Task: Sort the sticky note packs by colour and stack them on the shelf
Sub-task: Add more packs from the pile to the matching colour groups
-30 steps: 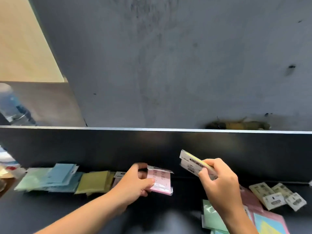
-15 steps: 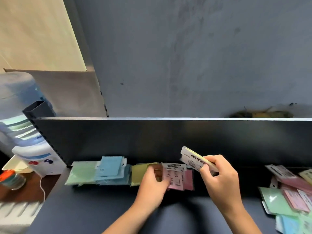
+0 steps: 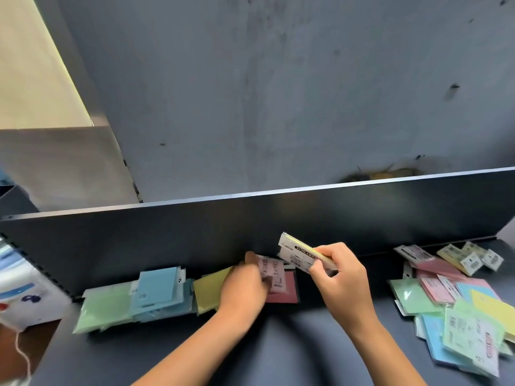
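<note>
Sorted packs lie in a row on the dark shelf [image 3: 250,349]: a green stack [image 3: 107,307], a blue stack [image 3: 158,288], a yellow stack [image 3: 207,288] and a pink stack [image 3: 284,291]. My left hand [image 3: 245,285] presses a pink pack [image 3: 271,271] down onto the pink stack, fingers still on it. My right hand [image 3: 342,277] holds a yellow pack [image 3: 302,253] label-side up, raised above the shelf just right of the pink stack. A mixed heap of unsorted packs [image 3: 457,305] lies at the right.
A dark upright back panel [image 3: 250,218] runs behind the row. A grey wall rises beyond it. A water dispenser [image 3: 19,288] stands off the shelf's left end, with a white cord below it.
My left hand carried the pink pack left and down onto the pink stack. The right hand kept the yellow pack raised. The view shifted, bringing the unsorted heap more into sight.
</note>
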The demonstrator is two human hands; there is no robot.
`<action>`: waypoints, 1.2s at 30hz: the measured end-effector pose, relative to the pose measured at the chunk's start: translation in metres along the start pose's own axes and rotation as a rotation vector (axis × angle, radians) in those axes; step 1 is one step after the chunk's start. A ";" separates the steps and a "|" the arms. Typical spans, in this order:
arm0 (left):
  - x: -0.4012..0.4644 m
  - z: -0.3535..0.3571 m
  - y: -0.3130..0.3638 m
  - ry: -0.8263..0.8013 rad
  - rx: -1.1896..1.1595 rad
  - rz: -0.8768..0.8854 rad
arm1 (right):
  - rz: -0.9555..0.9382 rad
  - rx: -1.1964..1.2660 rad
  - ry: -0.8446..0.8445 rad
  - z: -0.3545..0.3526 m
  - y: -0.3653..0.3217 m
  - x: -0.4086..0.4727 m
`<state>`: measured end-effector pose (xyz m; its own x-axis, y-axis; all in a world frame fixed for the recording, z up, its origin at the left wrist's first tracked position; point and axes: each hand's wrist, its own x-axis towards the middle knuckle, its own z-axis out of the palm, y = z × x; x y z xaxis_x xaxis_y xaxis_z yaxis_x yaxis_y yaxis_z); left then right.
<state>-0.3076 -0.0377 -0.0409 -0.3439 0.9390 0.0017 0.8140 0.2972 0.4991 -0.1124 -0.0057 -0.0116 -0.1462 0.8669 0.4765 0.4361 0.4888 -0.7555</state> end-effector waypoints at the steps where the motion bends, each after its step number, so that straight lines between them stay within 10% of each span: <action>1: 0.001 0.000 0.001 0.007 0.065 0.018 | 0.003 0.001 -0.006 0.001 0.000 0.001; 14: -0.082 -0.101 -0.080 0.013 0.128 0.083 | -0.376 -0.118 -0.410 0.108 -0.018 0.002; 23: -0.122 -0.083 -0.080 0.021 -0.046 0.032 | -0.229 -0.281 -0.777 0.114 -0.016 -0.008; 36: -0.105 0.003 0.038 -0.029 -0.141 -0.014 | 0.162 -0.479 -0.369 -0.110 0.085 0.019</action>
<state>-0.2389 -0.1242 -0.0248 -0.3399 0.9400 -0.0300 0.7345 0.2852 0.6158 0.0191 0.0418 -0.0169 -0.3048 0.9446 0.1215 0.8155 0.3248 -0.4789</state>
